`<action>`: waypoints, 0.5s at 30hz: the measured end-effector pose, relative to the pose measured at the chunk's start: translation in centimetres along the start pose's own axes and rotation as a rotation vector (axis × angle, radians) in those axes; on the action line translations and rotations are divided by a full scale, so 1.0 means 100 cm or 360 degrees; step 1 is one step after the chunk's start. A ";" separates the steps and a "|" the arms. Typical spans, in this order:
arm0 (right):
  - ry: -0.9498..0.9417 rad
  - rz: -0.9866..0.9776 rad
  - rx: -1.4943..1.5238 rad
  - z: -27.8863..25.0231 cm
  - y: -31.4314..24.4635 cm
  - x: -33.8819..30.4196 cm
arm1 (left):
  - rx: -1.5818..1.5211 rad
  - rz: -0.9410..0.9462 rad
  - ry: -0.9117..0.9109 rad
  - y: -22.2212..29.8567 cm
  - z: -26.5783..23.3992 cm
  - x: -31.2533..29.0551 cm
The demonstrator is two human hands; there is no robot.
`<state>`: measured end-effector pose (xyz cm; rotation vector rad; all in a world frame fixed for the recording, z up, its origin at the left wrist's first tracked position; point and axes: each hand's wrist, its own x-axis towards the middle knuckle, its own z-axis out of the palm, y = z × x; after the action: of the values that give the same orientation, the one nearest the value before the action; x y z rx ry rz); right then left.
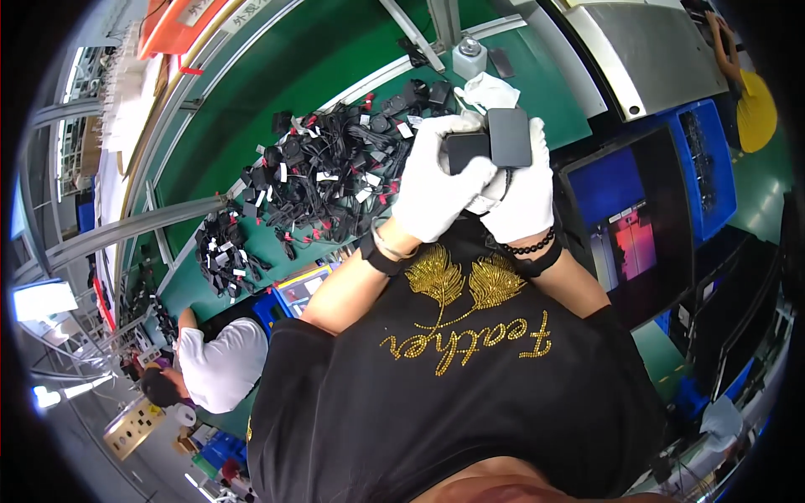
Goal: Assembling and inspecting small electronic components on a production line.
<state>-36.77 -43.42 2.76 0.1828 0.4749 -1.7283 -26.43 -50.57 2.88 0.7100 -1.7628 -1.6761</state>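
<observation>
Both of my hands wear white gloves and are raised together in front of my chest. My left hand (432, 189) is closed round a black boxy power adapter (466, 152), its thumb lying across the front. Beside it, my right hand (527, 201) grips a second, larger-looking black power adapter (510, 138), its broad flat face showing. A light strap or coiled cable (488, 201) shows between the palms; I cannot tell which adapter it belongs to. Left of my hands, a wide heap of black adapters and cables (327, 172) with red ends and white tags covers the bench.
At the back of the green bench (549, 92) stand a white bottle (470, 59) and a crumpled white cloth (489, 90). To the right are a lit screen (616, 214) and a blue bin (713, 168). A co-worker in white (220, 365) is at the left; another person in yellow (756, 111) is far right.
</observation>
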 end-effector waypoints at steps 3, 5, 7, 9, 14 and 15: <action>-0.0161 0.0038 0.0143 -0.009 -0.004 -0.004 | -0.0096 -0.0141 0.0252 0.007 0.018 0.007; -0.0098 -0.0017 0.0136 -0.008 -0.007 -0.005 | 0.0008 -0.0304 0.0232 0.007 0.019 0.016; 0.0127 -0.0139 0.0054 0.008 -0.010 -0.009 | 0.0295 -0.0030 0.0157 0.003 0.017 0.030; 0.0062 -0.0155 0.0080 -0.001 -0.014 -0.006 | 0.0180 -0.0173 0.0102 0.006 0.019 0.025; 0.0164 -0.0216 0.0154 -0.012 -0.016 -0.001 | -0.0127 0.0075 -0.0325 0.000 0.012 0.006; 0.0215 -0.0484 -0.0084 -0.008 -0.012 -0.004 | -0.0133 0.0069 -0.0337 -0.002 0.012 0.007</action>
<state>-37.99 -42.59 2.42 0.1983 0.6743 -2.0054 -27.74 -50.26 2.70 0.4681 -1.8236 -1.8397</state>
